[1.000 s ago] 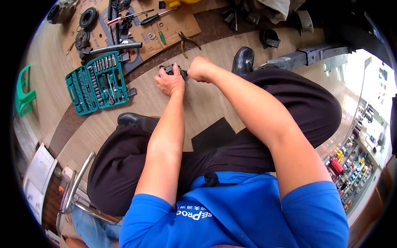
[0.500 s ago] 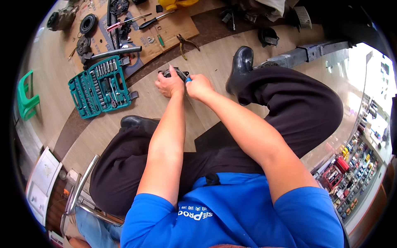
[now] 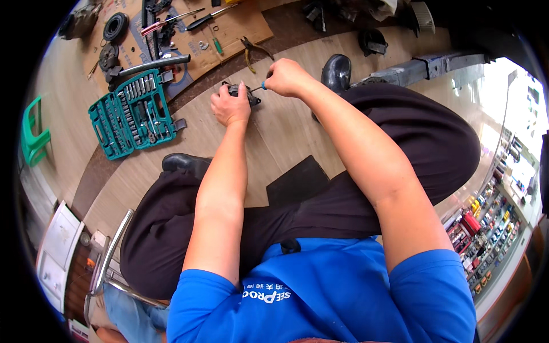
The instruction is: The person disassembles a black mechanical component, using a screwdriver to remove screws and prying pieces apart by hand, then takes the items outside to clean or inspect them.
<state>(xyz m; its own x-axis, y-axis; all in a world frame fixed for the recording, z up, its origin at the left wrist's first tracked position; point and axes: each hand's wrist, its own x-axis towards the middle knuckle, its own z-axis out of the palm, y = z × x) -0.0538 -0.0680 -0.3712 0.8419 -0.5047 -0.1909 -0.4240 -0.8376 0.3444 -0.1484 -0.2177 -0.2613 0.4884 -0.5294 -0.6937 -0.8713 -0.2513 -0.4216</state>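
Observation:
On the floor in front of me, my left hand [image 3: 230,107] grips a small black mechanical part [image 3: 254,100] with mounting ears. Its fingers cover most of the part, so the exact kind does not show. To the right, my right hand [image 3: 287,78] is closed round the blue handle of a thin screwdriver [image 3: 263,85]. The shaft points left at the black part, its tip close to my left fingertips; I cannot tell whether it touches. A pair of pliers [image 3: 249,55] with yellowish handles lies just beyond my hands.
An opened green socket set case [image 3: 117,150] lies left. Beyond, a cardboard sheet [image 3: 243,35] bears screwdrivers [image 3: 201,23], a black tube [image 3: 154,65] and a black ring [image 3: 116,26]. A metal beam [image 3: 400,72] lies right, a black flat piece [image 3: 297,180] near my knees, a green stool [image 3: 35,134] far left.
My right hand has moved right and away from me, drawing the screwdriver's handle off from the black part. My left hand still holds the part; the whole view has shifted slightly.

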